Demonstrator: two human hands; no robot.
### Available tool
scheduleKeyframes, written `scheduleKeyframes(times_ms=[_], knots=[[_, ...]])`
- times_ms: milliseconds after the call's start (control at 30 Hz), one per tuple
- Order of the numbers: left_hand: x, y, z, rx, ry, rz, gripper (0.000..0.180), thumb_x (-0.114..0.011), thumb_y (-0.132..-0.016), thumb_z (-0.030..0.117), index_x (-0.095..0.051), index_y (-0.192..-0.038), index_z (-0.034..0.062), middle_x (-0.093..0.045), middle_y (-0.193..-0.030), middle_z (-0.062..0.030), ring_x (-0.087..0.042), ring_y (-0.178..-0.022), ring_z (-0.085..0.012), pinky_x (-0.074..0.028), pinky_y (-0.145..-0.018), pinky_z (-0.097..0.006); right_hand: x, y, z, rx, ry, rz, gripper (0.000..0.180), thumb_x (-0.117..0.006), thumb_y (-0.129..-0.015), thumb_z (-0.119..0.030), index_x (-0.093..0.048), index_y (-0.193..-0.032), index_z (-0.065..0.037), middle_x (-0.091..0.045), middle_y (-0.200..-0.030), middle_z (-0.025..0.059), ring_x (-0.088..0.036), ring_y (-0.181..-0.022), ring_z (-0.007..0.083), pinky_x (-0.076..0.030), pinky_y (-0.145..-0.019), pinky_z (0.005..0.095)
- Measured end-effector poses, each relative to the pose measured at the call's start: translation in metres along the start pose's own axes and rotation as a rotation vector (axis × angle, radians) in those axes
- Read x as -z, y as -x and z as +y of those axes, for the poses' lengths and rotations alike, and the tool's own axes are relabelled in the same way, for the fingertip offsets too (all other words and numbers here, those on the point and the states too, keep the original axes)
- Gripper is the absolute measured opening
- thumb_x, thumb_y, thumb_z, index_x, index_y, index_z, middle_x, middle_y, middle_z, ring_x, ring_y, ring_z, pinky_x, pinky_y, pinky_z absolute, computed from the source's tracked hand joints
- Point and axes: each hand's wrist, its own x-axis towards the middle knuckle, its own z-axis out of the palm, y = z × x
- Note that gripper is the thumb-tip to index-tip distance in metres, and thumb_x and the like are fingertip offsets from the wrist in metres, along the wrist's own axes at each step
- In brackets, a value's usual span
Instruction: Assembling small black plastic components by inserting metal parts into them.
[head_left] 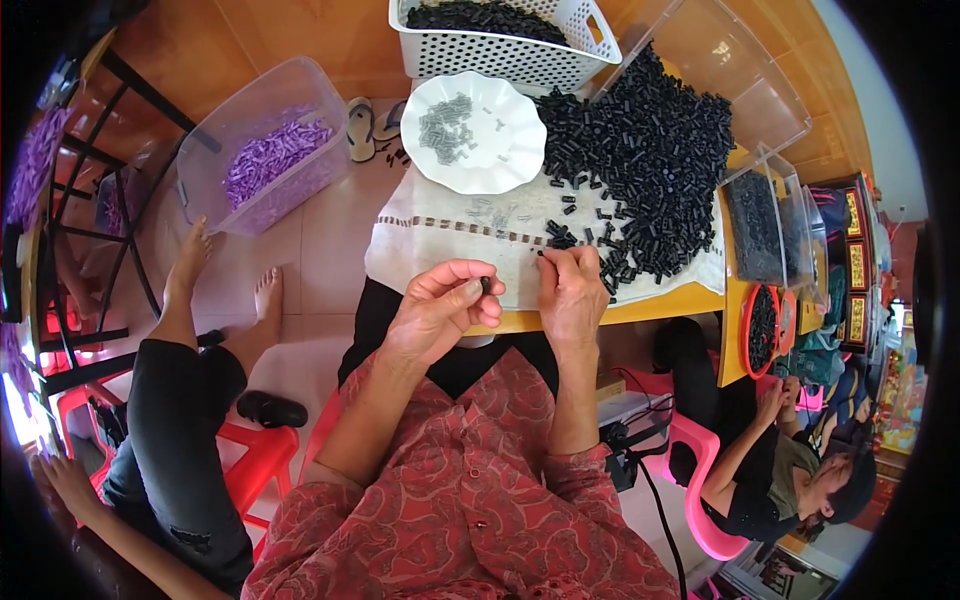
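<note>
My left hand point(445, 305) pinches a small black tube-shaped piece point(486, 285) between thumb and fingertips, above the table's near edge. To its right, my right hand point(572, 290) is closed, thumb against fingers; a tiny dark bit shows at the fingertips, too small to make out. A large pile of short black tube pieces point(660, 150) lies just beyond that hand. Both hands are over a white cloth point(440, 240) with a brown dashed stripe. On the cloth's far side stands a white scalloped plate point(500, 165) holding small clear pieces point(448, 128).
Behind the plate is a white perforated basket point(500, 62) of black pieces. A clear tub point(760, 90) lies tipped beside the pile. On the floor at left stands a clear bin point(290, 205) of purple pieces point(270, 165). Other people sit at left and right.
</note>
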Motion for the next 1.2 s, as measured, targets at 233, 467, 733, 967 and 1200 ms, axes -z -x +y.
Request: scheduleKeyframes(times_ms=[233, 467, 733, 967, 1200], knots=[[-0.003, 0.001, -0.001, 0.038, 0.045, 0.082, 0.024, -0.049, -0.096, 0.006, -0.056, -0.118, -0.0021, -0.064, -0.098, -0.0161, -0.063, -0.074, -0.0197, -0.054, -0.069, -0.032, 0.001, 0.002, -0.004, 0.056, -0.071, 0.101, 0.009, -0.064, -0.084, -0.005, -0.061, -0.093, -0.004, -0.058, -0.083, 0.0111, -0.062, -0.066, 0.0271, -0.048, -0.058, 0.0365], [0.001, 0.001, -0.007, 0.012, -0.014, 0.133, 0.024, -0.049, -0.097, 0.008, -0.057, -0.116, -0.0026, -0.064, -0.1, -0.0157, -0.063, -0.077, -0.0182, -0.055, -0.071, -0.032, 0.016, 0.017, -0.024, -0.396, -1.032, -0.185, 0.011, -0.062, -0.089, -0.003, -0.062, -0.1, 0.0, -0.065, -0.085, 0.0025, -0.061, -0.072, 0.0079, -0.048, -0.062, 0.0202], [-0.001, 0.001, -0.009, 0.023, -0.01, 0.136, 0.027, -0.053, -0.094, 0.006, -0.057, -0.12, -0.0024, -0.064, -0.103, -0.0146, -0.063, -0.083, -0.0163, -0.055, -0.076, -0.031, 0.02, 0.022, -0.027, -0.359, -1.1, -0.218, 0.017, -0.063, -0.088, 0.0, -0.062, -0.105, 0.002, -0.064, -0.086, 0.0043, -0.062, -0.073, 0.0094, -0.049, -0.066, 0.0205], [-0.001, 0.001, -0.011, -0.034, -0.042, 0.11, 0.027, -0.056, -0.092, 0.0, -0.058, -0.118, -0.0029, -0.065, -0.1, -0.0121, -0.064, -0.083, -0.0164, -0.056, -0.076, -0.03, 0.022, 0.025, -0.031, -0.322, -1.152, -0.21, 0.017, -0.063, -0.086, 0.005, -0.061, -0.104, 0.004, -0.063, -0.087, 0.0047, -0.061, -0.075, 0.0088, -0.051, -0.068, 0.0213], [-0.003, 0.001, -0.014, -0.103, -0.19, 0.125, 0.021, -0.058, -0.09, -0.002, -0.061, -0.11, -0.0025, -0.066, -0.09, -0.01, -0.065, -0.077, -0.0144, -0.056, -0.071, -0.027, 0.02, 0.025, -0.033, -0.202, -1.129, -0.208, 0.014, -0.06, -0.087, 0.007, -0.059, -0.102, 0.006, -0.061, -0.091, 0.006, -0.062, -0.078, 0.0102, -0.052, -0.07, 0.0219]])
